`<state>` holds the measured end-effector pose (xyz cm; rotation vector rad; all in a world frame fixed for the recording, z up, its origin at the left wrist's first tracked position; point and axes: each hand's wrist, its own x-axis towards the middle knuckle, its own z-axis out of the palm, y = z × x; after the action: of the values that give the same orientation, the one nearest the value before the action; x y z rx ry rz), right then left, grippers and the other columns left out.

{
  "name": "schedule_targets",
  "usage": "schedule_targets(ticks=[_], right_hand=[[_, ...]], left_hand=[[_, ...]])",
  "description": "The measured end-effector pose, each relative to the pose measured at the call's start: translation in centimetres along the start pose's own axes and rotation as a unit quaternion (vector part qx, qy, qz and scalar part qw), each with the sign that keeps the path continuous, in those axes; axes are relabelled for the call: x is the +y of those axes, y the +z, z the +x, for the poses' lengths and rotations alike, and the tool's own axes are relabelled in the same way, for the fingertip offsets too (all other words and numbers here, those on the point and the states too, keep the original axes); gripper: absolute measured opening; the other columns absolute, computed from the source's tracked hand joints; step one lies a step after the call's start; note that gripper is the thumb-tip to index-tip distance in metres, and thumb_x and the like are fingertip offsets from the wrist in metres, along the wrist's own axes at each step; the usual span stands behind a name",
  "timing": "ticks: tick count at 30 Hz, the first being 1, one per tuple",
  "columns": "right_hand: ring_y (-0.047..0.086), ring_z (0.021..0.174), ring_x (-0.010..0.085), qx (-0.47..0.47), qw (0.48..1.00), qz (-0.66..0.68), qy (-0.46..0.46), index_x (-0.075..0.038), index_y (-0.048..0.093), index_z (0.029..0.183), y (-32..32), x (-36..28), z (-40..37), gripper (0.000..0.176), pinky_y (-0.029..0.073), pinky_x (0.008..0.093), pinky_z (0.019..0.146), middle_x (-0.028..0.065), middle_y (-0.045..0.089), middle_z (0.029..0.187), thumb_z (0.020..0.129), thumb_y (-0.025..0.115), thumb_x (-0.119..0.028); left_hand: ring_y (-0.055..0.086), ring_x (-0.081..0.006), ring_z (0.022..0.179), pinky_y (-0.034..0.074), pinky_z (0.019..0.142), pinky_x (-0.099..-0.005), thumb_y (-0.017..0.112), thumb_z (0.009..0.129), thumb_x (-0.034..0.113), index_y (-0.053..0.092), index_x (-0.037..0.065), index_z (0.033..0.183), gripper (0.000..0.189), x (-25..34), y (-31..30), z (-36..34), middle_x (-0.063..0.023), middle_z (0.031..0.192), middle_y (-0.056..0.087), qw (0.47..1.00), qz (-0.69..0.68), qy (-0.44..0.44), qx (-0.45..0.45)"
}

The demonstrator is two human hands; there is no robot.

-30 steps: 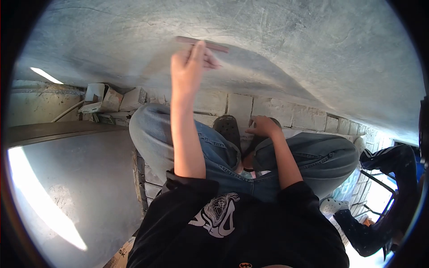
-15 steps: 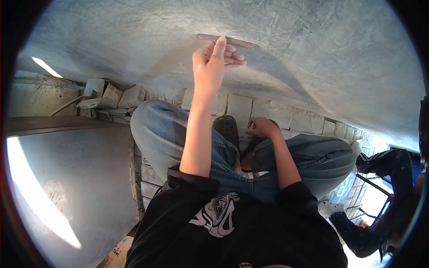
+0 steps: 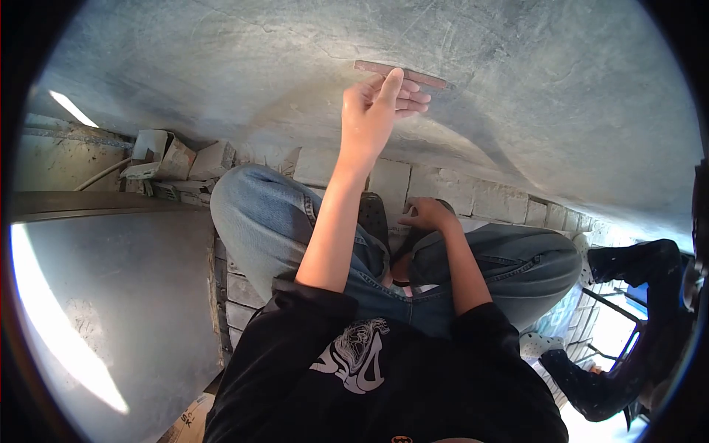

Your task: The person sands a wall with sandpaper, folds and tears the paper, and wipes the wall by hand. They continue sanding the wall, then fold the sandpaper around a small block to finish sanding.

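Observation:
My left hand [image 3: 373, 114] reaches up to a large grey, scratched surface [image 3: 517, 88]. Between its thumb and fingers is a thin reddish-brown stick [image 3: 428, 79], held lengthwise against that surface. The thumb lies over the stick; the other fingers extend behind it, partly hidden. My right hand [image 3: 430, 215] hangs loosely by my right knee, near a dark clog [image 3: 374, 218]. Its thumb stands apart from the bent fingers, and nothing shows in it.
White bricks [image 3: 469, 193] line the base of the grey surface. Broken blocks [image 3: 173, 159] are piled at left, above a smooth grey panel [image 3: 140, 295]. Cardboard [image 3: 188, 421] lies at lower left. At right, another person's dark-clothed leg [image 3: 591, 384] is near a metal frame [image 3: 609, 303].
My left hand has slid the reddish-brown stick to the right across the grey surface. My right hand stays by the knee. The view has shifted slightly.

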<state>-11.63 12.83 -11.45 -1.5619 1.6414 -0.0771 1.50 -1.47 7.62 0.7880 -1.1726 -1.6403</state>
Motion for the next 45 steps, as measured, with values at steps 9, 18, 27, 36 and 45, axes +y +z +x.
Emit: schedule_targets(ticks=[9, 18, 27, 36, 45], right_hand=[[0.062, 0.083, 0.0312, 0.016, 1.0, -0.004, -0.009, -0.003, 0.063, 0.091, -0.8, -0.6, -0.2, 0.043, 0.048, 0.0373, 0.074, 0.0175, 0.065, 0.086, 0.07, 0.07, -0.04], [0.061, 0.082, 0.0187, 0.204, 0.758, 0.602, -0.146, -0.001, 0.061, 0.102, -7.7, -6.2, -3.5, 0.039, 0.05, 0.034, 0.073, 0.0068, 0.064, 0.087, 0.094, 0.046, -0.036], [0.061, 0.082, 0.0117, 0.271, 0.787, 0.536, -0.14, 0.005, 0.059, 0.107, -8.2, -5.9, -4.9, 0.023, 0.052, 0.0267, 0.074, 0.0066, 0.065, 0.091, 0.088, 0.056, -0.008], [0.061, 0.078, 0.0114, 0.318, 0.795, 0.502, -0.118, 0.004, 0.058, 0.111, -7.8, -5.6, -4.5, 0.027, 0.049, 0.0265, 0.075, 0.0052, 0.064, 0.085, 0.084, 0.058, 0.0], [0.059, 0.086, 0.0124, 0.316, 0.699, 0.62, -0.164, -0.001, 0.058, 0.102, -7.0, -4.7, -3.7, 0.027, 0.047, 0.0271, 0.076, 0.0055, 0.062, 0.094, 0.075, 0.061, -0.001]], left_hand=[[0.066, -0.024, 0.073, 0.054, 0.072, -0.0332, 0.054, 0.088, 0.024, 0.062, -0.005, 0.087, 0.03, 0.4, -0.4, 0.0, -0.0165, 0.082, 0.065, 0.996, 0.08, -0.033, 0.004], [0.066, -0.0159, 0.066, 0.052, 0.058, -0.0266, 0.059, 0.082, 0.017, 0.065, -0.005, 0.077, 0.024, -1.0, -1.5, -0.4, -0.0108, 0.069, 0.065, 0.959, 0.206, -0.065, -0.184], [0.064, -0.013, 0.06, 0.049, 0.053, -0.025, 0.065, 0.08, 0.021, 0.067, -0.003, 0.076, 0.025, -2.9, 0.3, -0.9, -0.0101, 0.064, 0.065, 0.885, 0.373, -0.109, -0.258], [0.063, -0.0142, 0.059, 0.049, 0.054, -0.0252, 0.074, 0.073, 0.02, 0.067, -0.003, 0.074, 0.024, -5.1, 0.8, -0.6, -0.0114, 0.066, 0.066, 0.92, 0.34, 0.001, -0.197], [0.062, -0.0132, 0.058, 0.047, 0.055, -0.0256, 0.075, 0.072, 0.021, 0.062, 0.0, 0.072, 0.025, -4.9, 1.1, -0.8, -0.0091, 0.064, 0.065, 0.909, 0.328, 0.019, -0.256]])
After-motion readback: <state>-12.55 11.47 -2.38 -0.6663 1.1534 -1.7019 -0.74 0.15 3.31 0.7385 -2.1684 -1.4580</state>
